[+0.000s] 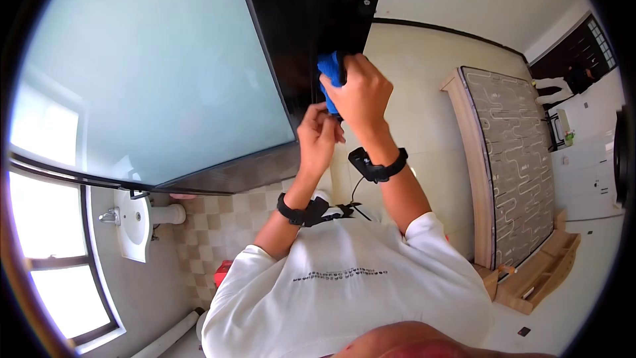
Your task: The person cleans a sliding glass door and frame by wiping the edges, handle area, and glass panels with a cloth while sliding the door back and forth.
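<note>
My right hand [363, 93] is closed on a blue cloth [329, 66], which it presses against a glossy black panel [305, 6]. My left hand [318, 136] is just below, its fingers curled together at the panel near the lower end of the cloth. What those fingers hold, if anything, is hidden. Left of the black panel is a large frosted glass pane [159, 59] in a dark frame. Both wrists wear black straps, and a small dark device [366, 163] sits on the right one.
A bed frame with a patterned mattress [510, 159] stands to the right. Lower left are a white washbasin [136, 225] and a window [56, 245]. A red object [223, 272] is beside my left arm. Another person [563, 86] is at the far right near a dark door.
</note>
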The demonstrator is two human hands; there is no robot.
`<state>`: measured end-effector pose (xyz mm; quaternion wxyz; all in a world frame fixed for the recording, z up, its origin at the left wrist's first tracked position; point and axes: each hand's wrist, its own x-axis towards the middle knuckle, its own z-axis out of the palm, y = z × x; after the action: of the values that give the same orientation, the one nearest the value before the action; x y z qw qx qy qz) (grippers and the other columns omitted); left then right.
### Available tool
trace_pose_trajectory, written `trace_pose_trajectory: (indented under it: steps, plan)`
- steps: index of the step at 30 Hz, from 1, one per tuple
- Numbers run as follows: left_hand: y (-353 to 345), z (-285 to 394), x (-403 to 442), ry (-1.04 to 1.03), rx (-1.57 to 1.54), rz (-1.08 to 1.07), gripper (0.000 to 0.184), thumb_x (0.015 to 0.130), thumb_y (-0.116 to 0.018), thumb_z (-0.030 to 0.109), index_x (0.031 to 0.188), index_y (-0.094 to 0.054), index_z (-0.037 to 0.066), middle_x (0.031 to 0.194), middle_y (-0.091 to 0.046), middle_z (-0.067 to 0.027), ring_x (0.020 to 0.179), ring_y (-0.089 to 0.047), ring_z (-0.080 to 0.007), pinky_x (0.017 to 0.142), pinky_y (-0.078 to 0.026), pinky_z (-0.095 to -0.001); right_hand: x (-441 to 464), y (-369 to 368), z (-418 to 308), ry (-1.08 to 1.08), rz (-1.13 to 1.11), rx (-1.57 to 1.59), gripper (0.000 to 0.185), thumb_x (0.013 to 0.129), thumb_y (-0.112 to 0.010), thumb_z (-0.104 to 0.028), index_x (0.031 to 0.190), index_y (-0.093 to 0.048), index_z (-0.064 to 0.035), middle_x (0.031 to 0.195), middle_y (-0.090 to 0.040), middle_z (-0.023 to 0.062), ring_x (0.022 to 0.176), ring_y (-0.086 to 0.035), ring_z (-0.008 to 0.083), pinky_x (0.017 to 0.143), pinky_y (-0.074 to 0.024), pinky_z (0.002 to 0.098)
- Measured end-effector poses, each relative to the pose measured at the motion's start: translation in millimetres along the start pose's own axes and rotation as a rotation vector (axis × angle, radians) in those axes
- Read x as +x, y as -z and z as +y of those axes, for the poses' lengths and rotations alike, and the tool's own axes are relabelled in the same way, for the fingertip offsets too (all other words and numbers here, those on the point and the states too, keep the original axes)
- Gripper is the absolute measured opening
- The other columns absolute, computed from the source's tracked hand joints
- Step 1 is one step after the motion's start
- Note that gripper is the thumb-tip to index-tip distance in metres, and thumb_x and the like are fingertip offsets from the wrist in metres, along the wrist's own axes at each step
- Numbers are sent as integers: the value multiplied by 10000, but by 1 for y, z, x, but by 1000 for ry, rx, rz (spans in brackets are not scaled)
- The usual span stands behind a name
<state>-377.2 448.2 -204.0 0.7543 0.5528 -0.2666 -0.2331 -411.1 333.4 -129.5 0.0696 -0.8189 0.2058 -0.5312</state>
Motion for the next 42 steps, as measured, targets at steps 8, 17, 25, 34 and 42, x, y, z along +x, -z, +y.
trace_pose_trajectory:
  steps: [8,17,25,34,42]
  plan:
    - [24,51,8,-576,124,149,152,970,-438,-20,1039,-572,-39,1067,-625,-172,870,-658,-194,700,-569,-302,46,13,-32,61,103,504,296,760,-796,-159,958,-659,14,814,-639,127,662,-630,292,591,-510,336]
    - [31,14,6,-170,412,-135,318,960,-578,64,1261,-523,-23,919,-719,-76,772,-634,-117,752,-523,-281,12,-6,-19,-49,103,534,246,729,-779,-111,922,-680,6,912,-662,121,735,-654,331,613,-527,360]
    - [50,-31,8,119,468,-189,231,851,-669,37,1007,-509,-19,816,-653,-72,816,-544,-67,714,-501,-271,-57,-25,12,-214,-130,525,234,766,-797,-129,850,-628,8,746,-593,143,625,-600,350,559,-487,362]
    - [34,66,28,-441,237,50,314,898,-618,-43,1191,-506,-53,974,-648,-93,835,-668,-154,695,-616,-320,44,4,-16,109,42,475,315,725,-797,-144,961,-645,-1,825,-585,116,656,-605,325,569,-505,369]
    - [31,81,34,-420,339,-110,518,1011,-532,103,1499,-375,26,1215,-646,-124,945,-666,-167,808,-580,-322,57,-1,-25,182,242,512,353,677,-817,-137,984,-677,-31,909,-600,118,686,-630,294,572,-516,341]
